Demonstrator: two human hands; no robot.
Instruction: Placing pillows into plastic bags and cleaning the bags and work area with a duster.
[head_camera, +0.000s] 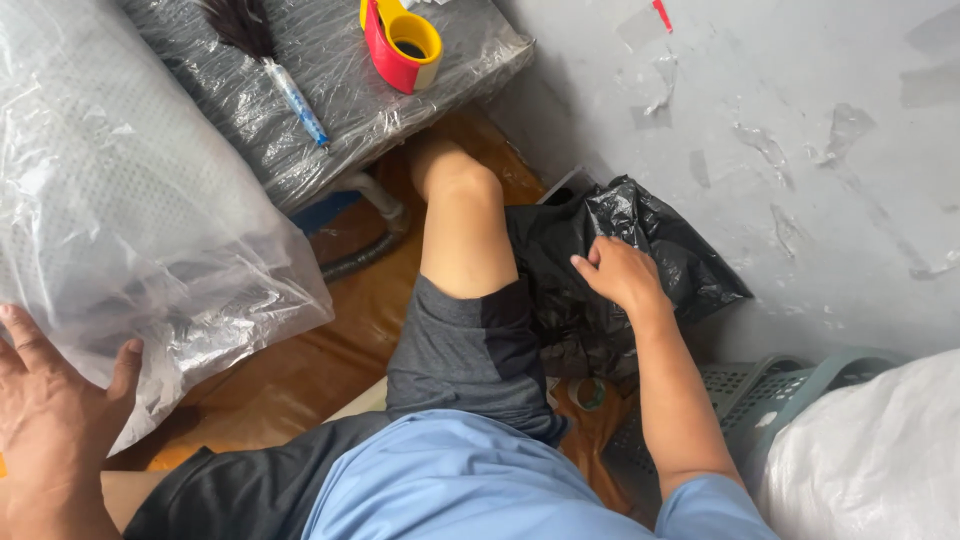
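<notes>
From the head view, the person sits on a wooden floor with one knee raised. The right hand rests on a crumpled black plastic bag that lies on the floor against the grey wall, just beside the raised leg; its fingers are curled into the plastic, the grip closing on a fold of it. The left hand lies flat, fingers spread apart, against the lower edge of a large clear plastic-wrapped bundle at the left. Behind the knee, a grey wrapped cushion carries a red-and-yellow tape dispenser and a brush. A grey-green plastic basket stands by the right elbow, next to a white sack.
</notes>
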